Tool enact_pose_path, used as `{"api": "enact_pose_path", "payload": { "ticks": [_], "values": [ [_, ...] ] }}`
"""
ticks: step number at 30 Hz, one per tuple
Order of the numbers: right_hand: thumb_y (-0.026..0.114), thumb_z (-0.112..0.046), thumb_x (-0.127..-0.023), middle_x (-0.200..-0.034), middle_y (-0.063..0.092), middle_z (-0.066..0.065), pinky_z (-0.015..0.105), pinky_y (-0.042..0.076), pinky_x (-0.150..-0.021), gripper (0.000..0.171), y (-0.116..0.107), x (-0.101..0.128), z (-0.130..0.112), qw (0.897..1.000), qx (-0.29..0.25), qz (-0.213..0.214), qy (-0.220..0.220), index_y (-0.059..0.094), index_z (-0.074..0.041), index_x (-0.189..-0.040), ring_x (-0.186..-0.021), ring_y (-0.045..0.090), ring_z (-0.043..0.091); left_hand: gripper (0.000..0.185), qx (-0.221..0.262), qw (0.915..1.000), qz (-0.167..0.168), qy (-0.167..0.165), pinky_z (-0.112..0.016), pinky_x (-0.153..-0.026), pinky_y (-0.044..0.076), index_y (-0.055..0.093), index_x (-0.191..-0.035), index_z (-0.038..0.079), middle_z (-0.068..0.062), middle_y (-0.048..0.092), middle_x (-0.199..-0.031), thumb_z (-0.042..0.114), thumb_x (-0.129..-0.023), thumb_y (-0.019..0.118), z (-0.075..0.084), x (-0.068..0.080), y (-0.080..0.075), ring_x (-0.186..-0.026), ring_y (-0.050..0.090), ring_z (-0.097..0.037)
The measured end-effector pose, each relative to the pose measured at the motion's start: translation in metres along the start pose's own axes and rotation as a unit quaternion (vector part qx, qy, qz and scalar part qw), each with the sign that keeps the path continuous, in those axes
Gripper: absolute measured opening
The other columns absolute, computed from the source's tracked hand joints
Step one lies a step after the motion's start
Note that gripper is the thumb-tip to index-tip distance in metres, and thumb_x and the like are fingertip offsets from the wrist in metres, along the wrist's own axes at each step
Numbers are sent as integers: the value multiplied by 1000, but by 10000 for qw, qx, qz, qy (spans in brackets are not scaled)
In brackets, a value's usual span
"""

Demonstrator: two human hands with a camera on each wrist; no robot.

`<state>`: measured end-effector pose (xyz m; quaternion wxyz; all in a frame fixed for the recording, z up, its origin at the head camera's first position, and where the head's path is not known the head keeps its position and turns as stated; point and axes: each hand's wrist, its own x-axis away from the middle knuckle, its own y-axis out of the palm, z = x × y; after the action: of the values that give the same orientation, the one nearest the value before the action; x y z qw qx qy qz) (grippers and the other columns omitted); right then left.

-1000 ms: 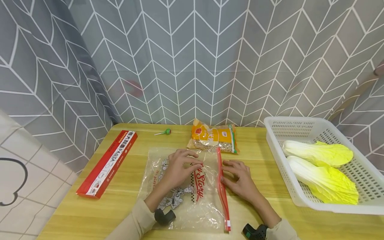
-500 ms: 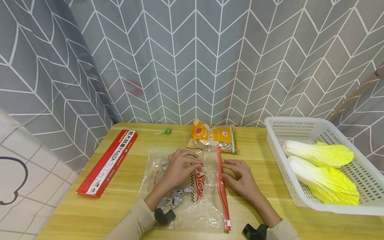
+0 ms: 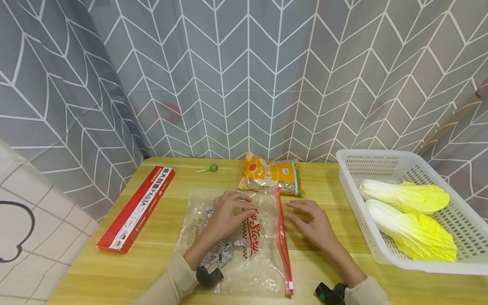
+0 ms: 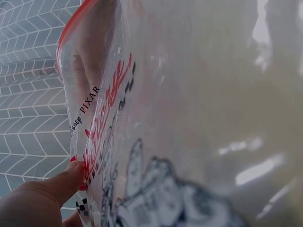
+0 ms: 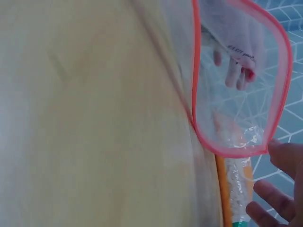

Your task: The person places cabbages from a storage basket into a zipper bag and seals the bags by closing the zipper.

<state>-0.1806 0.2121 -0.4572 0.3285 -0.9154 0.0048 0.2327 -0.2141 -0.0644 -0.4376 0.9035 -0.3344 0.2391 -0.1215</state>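
A clear printed zip bag (image 3: 244,258) with a red zip strip (image 3: 282,245) lies flat on the wooden table (image 3: 160,237). My left hand (image 3: 228,212) rests on the bag's upper part and pinches its top film, fingers curled. In the left wrist view the thumb (image 4: 52,189) presses the bag (image 4: 189,118). In the right wrist view the red-rimmed mouth (image 5: 194,94) gapes open. My right hand (image 3: 310,222) hovers just right of the zip strip, fingers relaxed and holding nothing; its fingertips (image 5: 284,156) show beside the mouth.
A yellow snack packet (image 3: 271,176) lies just beyond the bag. A green lollipop (image 3: 209,168) sits at the back. A long red pasta box (image 3: 137,206) lies to the left. A white basket (image 3: 358,212) on the right holds two napa cabbages (image 3: 404,195).
My right hand has come off the red zip strip and drawn a little to the right. The left hand keeps its hold on the bag.
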Motion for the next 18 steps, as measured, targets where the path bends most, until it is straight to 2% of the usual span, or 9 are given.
{"api": "enact_pose_path", "payload": {
  "ticks": [8, 10, 14, 18],
  "values": [
    [80, -9, -86, -121, 74, 6, 53, 51, -98, 33, -19, -7, -13, 9995, 227, -163, -134, 75, -11, -119, -115, 64, 27, 10, 48, 10000, 21, 62, -53, -104, 28, 82, -98, 26, 3, 73, -118, 26, -88, 79, -1, 0, 1, -124, 55, -23],
    [81, -8, -85, -118, 75, 5, 52, 52, -96, 34, -24, -9, -16, 9991, 302, -157, -244, 75, -12, -119, -113, 65, 25, 10, 36, 10000, 28, 73, -53, -104, 28, 82, -98, 26, 3, 74, -118, 26, -88, 79, -2, 0, 1, -124, 55, -23],
    [82, -5, -82, -112, 76, 4, 41, 53, -91, 35, -33, -15, -20, 9969, 451, -40, -645, 76, -13, -116, -106, 65, 20, 10, 49, 10000, 30, 79, -53, -103, 29, 83, -98, 24, 2, 74, -118, 26, -89, 79, -2, 0, 1, -124, 55, -24],
    [82, -3, -81, -111, 77, 5, 34, 51, -91, 37, -44, -21, -26, 9941, 483, 20, -972, 77, -13, -116, -105, 67, 22, 10, 62, 9999, 23, 75, -53, -104, 28, 82, -98, 24, 2, 73, -118, 26, -89, 79, -1, 1, 0, -125, 54, -24]
  ]
}}
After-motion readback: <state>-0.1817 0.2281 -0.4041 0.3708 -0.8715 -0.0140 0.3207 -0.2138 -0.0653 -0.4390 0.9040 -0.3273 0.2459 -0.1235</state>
